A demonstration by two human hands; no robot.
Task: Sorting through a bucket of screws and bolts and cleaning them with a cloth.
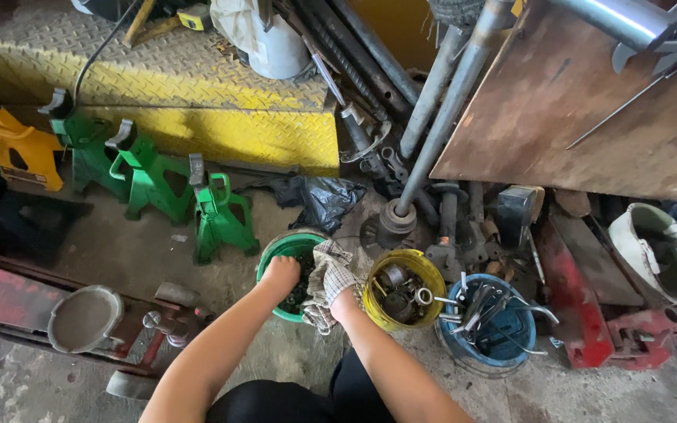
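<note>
Green bucket (273, 254): smooth plastic, dull sheen, dark metal bits inside. Checked rag (327, 280): woven cloth, soft and matt, rumpled over the bucket rim. Yellow bucket (425, 276) and blue bucket (523, 333): scuffed plastic, filled with grey metal parts, some bright. Green jack stands (217, 215): painted metal, semi-gloss. Yellow step (197, 94): raised-tread metal plate, worn paint. Pipes (448, 102): bare grey metal, dull. Floor (119, 251): rough, stained concrete. Black bag (327, 200): glossy crinkled plastic.
</note>
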